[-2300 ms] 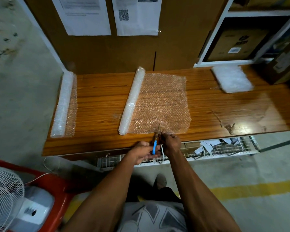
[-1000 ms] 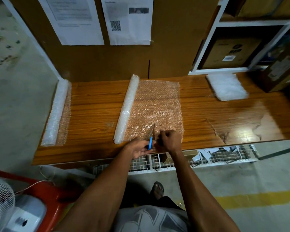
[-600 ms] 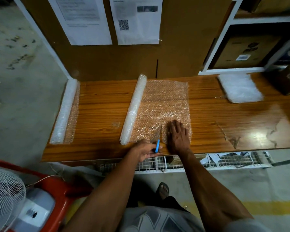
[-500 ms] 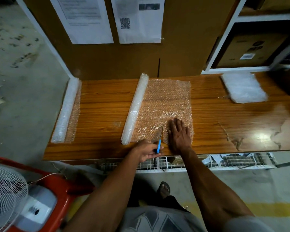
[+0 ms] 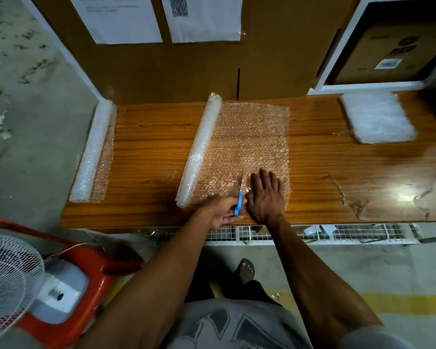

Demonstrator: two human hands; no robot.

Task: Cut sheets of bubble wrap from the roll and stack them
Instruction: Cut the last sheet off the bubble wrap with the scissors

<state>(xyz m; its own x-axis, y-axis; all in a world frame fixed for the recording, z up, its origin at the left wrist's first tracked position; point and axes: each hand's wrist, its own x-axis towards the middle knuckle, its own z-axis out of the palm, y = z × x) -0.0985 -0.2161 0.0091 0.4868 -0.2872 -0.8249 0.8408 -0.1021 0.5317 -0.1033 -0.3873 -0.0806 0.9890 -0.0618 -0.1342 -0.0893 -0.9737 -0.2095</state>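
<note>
While the right hand [image 5: 266,195] lies flat, fingers straight, pressing the unrolled bubble wrap [image 5: 249,147] near the tabletop [image 5: 149,147] front edge, the left hand [image 5: 224,213] grips blue-handled scissors [image 5: 239,197] just beside it, blades in the wrap. The roll [image 5: 199,149] lies left; cut sheets [image 5: 378,117] are stacked far right.

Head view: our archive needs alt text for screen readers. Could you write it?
A person's left hand holds blue scissors cutting into bubble wrap unrolled from a roll on a wooden table, while the right hand presses it flat.
</note>
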